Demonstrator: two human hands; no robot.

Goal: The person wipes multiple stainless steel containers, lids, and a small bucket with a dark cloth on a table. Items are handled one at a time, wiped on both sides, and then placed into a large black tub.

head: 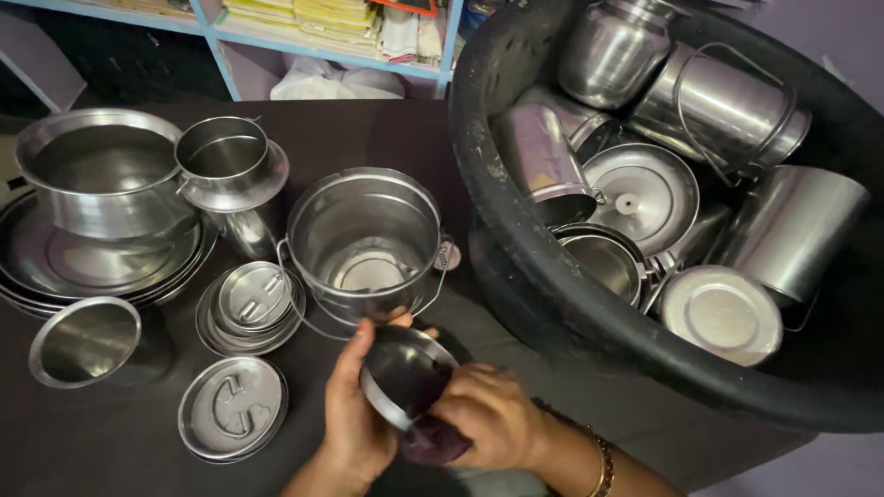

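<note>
Below steel pail (364, 241) | left hand (354, 414) holds small bowl (405, 373) | right hand (488, 414) wipes with cloth (433, 444)

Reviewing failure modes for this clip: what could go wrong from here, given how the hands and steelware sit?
1. The left hand grips the small steel cup by its rim while the right hand rubs inside with a dark cloth; polished steel could slip.
2. The cup sits just in front of the handled pail; a slip may knock it.
3. The vessels in the black tub lie tilted and could shift.
</note>
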